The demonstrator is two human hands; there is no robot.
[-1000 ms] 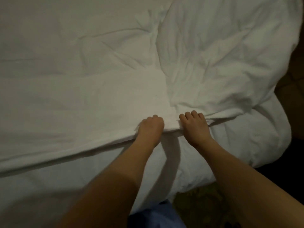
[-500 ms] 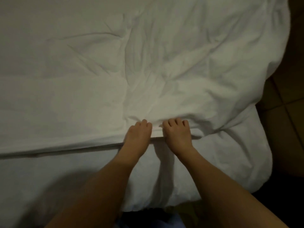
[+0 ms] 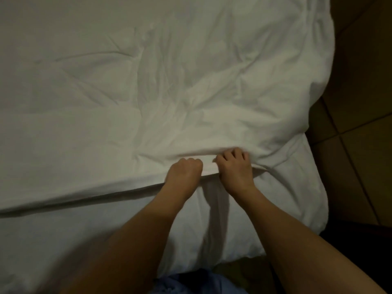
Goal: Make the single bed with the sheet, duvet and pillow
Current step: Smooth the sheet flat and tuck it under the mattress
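A white, wrinkled duvet (image 3: 148,92) covers the top of the bed and hangs off its right end. Its near edge runs along the bed's side, above the white sheet (image 3: 74,240) that covers the mattress side below. My left hand (image 3: 184,171) is closed in a fist on that duvet edge. Just to its right, my right hand (image 3: 235,168) grips the same edge with curled fingers. The hands are a small gap apart. No pillow is in view.
Brown tiled floor (image 3: 360,124) lies to the right of the bed. A blue garment (image 3: 201,283) shows at the bottom, between my forearms, close against the bed's side.
Both hands have stayed on the duvet edge. The fingers, flat on the cloth before, are now curled into it. The view has shifted, showing more floor on the right.
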